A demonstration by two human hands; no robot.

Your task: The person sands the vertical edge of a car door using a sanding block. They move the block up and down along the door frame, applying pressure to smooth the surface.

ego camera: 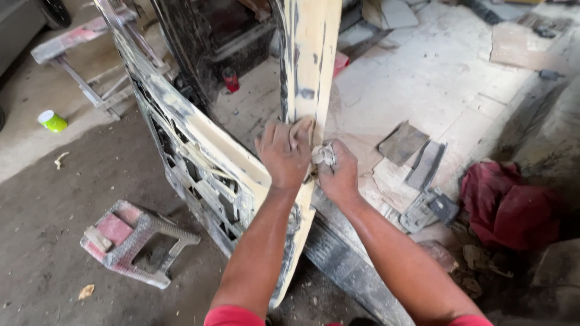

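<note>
Both forearms reach up from the bottom edge of the frame and meet at the centre, against the edge of a cream-coated car door (311,66) that stands open and runs from the top centre down to the lower middle. The left hand (284,154) lies flat with fingers spread upward, its grip pressing a tan sanding sheet (301,130) against the door edge. The right hand (338,175) sits just beside it, slightly lower, knuckles up, its grip clenched around a crumpled pale rag (324,155) that touches the same edge. The door's inner panel (199,163) slants from the upper left toward the centre, streaked with filler and dark patches. At the far left, a small green can (52,121) with a white top stands on the floor. A red can (230,79) stands on the floor inside the car, upper centre. A pink and grey stool (136,241) lies tipped over at lower left. A red cloth (504,202) lies bunched at the right, near grey sheets (414,151) scattered on the dusty floor.
</note>
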